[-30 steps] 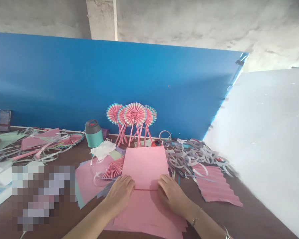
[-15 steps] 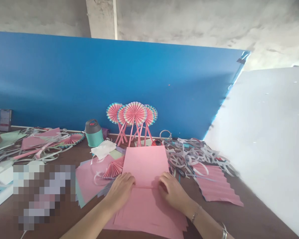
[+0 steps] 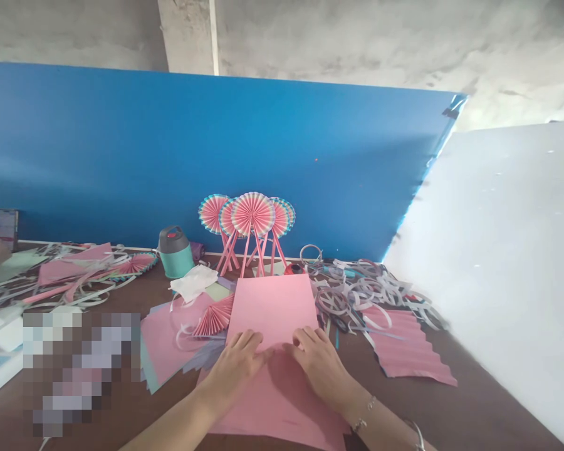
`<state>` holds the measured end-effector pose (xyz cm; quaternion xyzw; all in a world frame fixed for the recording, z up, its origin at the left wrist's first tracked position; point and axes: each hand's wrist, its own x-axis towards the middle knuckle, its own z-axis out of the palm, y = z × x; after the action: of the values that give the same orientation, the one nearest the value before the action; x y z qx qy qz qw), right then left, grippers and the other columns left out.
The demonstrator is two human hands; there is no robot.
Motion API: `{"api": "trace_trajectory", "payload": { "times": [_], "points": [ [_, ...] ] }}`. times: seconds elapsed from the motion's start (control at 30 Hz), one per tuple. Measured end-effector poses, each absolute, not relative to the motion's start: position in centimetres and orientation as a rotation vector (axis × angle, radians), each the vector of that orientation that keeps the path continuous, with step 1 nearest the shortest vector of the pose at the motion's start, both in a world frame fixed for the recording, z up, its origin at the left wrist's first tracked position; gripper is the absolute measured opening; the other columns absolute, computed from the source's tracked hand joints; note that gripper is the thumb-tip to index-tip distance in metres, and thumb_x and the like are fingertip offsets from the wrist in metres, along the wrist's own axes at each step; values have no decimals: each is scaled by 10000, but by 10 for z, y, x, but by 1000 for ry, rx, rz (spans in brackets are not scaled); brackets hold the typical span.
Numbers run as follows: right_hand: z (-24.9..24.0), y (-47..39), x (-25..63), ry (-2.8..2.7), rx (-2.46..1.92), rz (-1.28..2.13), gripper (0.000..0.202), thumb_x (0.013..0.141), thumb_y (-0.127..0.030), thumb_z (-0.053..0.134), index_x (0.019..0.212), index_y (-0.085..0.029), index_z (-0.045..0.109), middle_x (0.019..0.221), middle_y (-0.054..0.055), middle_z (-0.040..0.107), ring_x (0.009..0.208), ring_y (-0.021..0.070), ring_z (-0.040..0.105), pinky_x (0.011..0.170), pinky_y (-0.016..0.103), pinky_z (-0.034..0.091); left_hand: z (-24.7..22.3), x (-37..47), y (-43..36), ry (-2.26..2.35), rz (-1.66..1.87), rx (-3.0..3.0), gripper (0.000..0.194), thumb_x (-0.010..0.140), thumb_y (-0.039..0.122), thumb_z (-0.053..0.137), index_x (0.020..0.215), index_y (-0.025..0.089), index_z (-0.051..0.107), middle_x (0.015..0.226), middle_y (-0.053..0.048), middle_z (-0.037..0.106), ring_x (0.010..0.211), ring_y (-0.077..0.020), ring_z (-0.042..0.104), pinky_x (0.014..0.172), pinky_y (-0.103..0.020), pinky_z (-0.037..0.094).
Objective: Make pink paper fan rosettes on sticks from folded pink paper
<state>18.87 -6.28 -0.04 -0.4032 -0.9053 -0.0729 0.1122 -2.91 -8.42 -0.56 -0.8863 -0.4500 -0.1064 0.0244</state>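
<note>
Currently, the left hand (image 3: 239,358) and the right hand (image 3: 320,363) rest on the pink sheet (image 3: 271,304), apart, with a small gap between the thumbs. The fingers curl over its near part; whether they pinch the paper cannot be told. For a straight crease, the step appears to call for equal pressure from both hands, thumbs level, and the edge square to the sides. Uneven pressure could skew the fold. The pink sheet lies between and ahead of the hands, extending beyond the fingertips, over more pink paper (image 3: 267,416) on the brown table (image 3: 395,419). Near its left side sits a pleated pink piece (image 3: 215,317); farther right lies a wavy pink sheet (image 3: 411,347). Beyond the sheet stand round paper fans (image 3: 252,214).
</note>
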Motion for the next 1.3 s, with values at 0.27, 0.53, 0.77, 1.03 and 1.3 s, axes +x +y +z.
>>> {"api": "trace_trajectory", "payload": {
  "times": [0.27,0.53,0.77,1.03,1.3],
  "points": [
    [-17,-61,183,-2754,-1109,-434,139,830,-83,538,728,-170,579,754,24,571,703,164,477,604,311,249,-6,-20,-87,-1473,-8,-2744,396,842,41,390,1190,190,507,974,-79,578,895,-221,525,731,-327,451],
    [-10,-74,193,-2679,-1487,-362,241,826,-11,485,748,-178,640,755,24,621,691,151,533,674,321,274,8,-17,-103,-1795,91,-2620,518,744,-65,343,1161,174,537,1086,-103,591,970,-216,555,819,-352,455],
    [-1,-69,206,-2692,-1427,-396,238,795,-34,526,650,-199,617,673,15,607,717,176,515,638,325,249,0,-29,-102,-1906,-11,-2451,362,793,-12,325,868,166,631,884,-81,627,841,-226,597,718,-343,459],
    [-2,-64,208,-2722,-1363,-306,208,775,-13,498,694,-174,602,735,46,609,709,173,517,656,314,271,0,-42,-94,-1828,-115,-2481,342,791,-14,363,882,180,630,846,-63,607,787,-202,562,650,-307,413],
    [2,-66,208,-2692,-1425,-171,168,802,-70,477,770,-177,602,845,51,609,752,187,515,688,309,296,-3,-42,-89,-1736,-288,-2652,297,877,68,352,825,176,623,835,-46,584,794,-177,532,655,-290,401]
  ]
}}
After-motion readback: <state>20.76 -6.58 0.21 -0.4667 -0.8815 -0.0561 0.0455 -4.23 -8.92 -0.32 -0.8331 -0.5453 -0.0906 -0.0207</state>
